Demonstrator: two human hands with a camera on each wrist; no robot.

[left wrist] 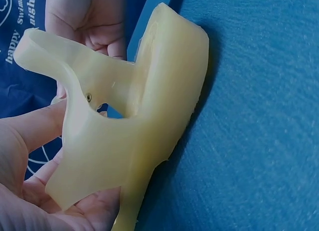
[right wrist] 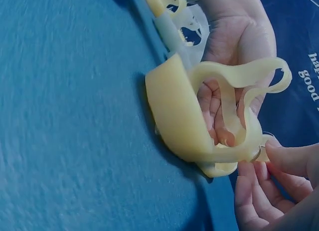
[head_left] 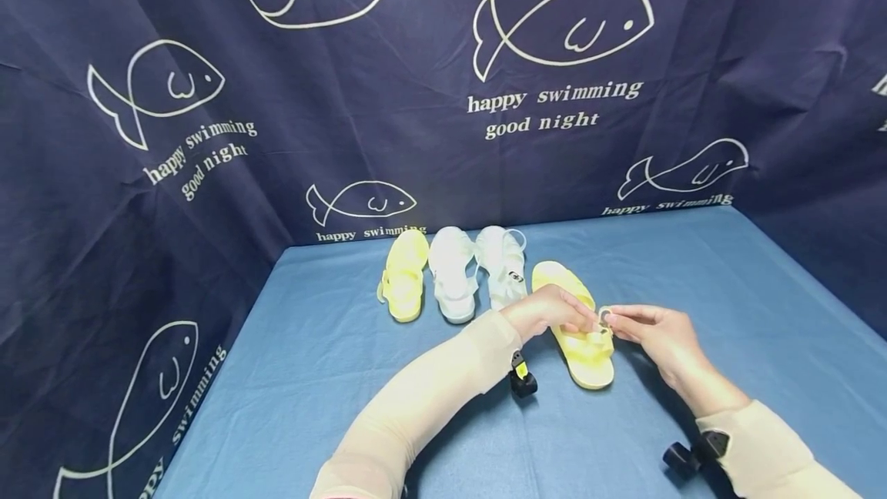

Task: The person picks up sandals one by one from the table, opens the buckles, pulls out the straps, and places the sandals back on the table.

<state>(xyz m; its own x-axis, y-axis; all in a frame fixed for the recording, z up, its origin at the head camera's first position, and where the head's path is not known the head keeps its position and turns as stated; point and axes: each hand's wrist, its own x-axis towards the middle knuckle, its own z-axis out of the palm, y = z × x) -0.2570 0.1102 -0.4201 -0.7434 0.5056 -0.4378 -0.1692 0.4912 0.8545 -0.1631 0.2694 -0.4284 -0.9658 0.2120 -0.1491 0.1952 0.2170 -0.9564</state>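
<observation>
A yellow sandal (head_left: 587,366) lies on the blue cloth, toe pointing to the back. My left hand (head_left: 554,309) grips its upper from the left, the thumb (left wrist: 42,123) along the outside and fingers tucked beneath the band. From the right, my right hand (head_left: 665,337) pinches the metal buckle (head_left: 606,316) at the side of the strap between thumb and fingertips. In the right wrist view the heel strap (right wrist: 279,81) stands up in a loop above the sole (right wrist: 174,111). The right fingertips partly cover the buckle.
To the left stand a second yellow sandal (head_left: 406,276) and two pale sandals, one (head_left: 453,276) in the middle and one (head_left: 497,252) close to my left wrist. A dark curtain (head_left: 430,137) with fish drawings hangs behind the blue table (head_left: 333,376).
</observation>
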